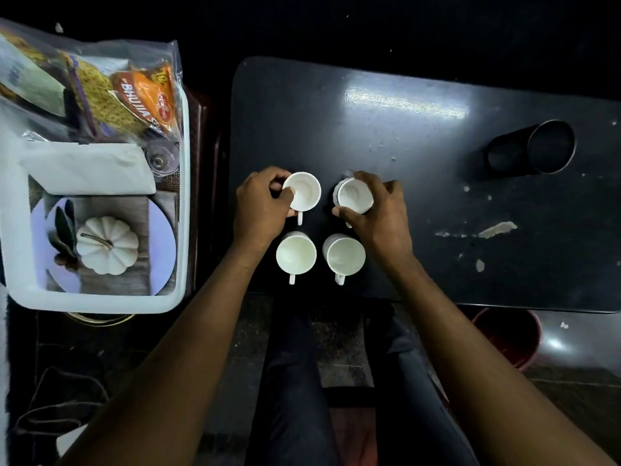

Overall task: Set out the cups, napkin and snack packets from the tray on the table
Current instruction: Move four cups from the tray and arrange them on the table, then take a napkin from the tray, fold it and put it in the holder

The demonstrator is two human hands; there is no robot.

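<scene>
Several white cups stand in a square on the dark table [420,203]. My left hand [260,210] grips the far left cup [304,191] by its rim. My right hand [379,213] holds the far right cup [354,196] the same way. The near left cup [295,254] and near right cup [345,256] stand free, handles toward me. To the left, the white tray [183,203] holds snack packets [141,95] at its far end and a folded white napkin [90,168] in its middle.
A white pumpkin ornament [107,245] lies on a plate [164,250] in the tray's near end, and a small glass [163,159] stands by the napkin. A black cylinder [534,148] lies on its side at the table's right. A red bucket [510,338] sits on the floor.
</scene>
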